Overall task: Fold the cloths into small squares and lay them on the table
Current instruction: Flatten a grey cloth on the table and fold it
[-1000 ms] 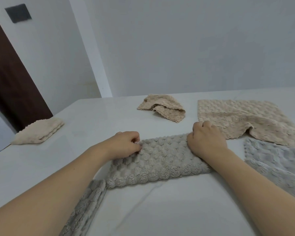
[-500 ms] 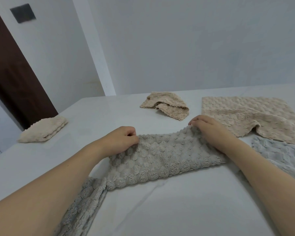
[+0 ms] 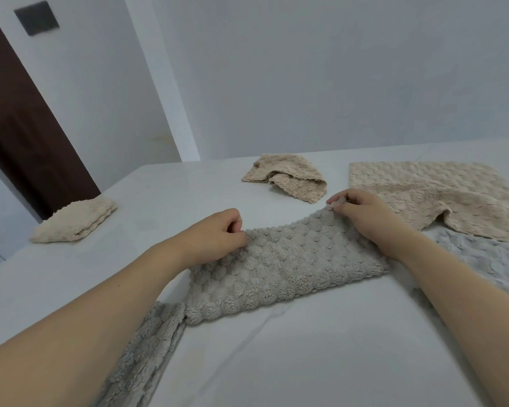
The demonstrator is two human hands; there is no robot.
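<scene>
Near edge, lower left: grey fluffy cloth hanging partly under left forearm, touching the corner of the cloth being worked. Centre: grey bubble-textured cloth, folded into a long strip, lying on white table. Left hand with fingers curled, pinching strip's far left edge. Right hand pinching strip's far right corner, lifted slightly off the surface. Right, under right forearm: second pale grey cloth, flat. Beyond it: large beige cloth, spread, one edge turned over. Far centre: crumpled beige cloth. Far left, near table edge: beige cloth folded into small square.
</scene>
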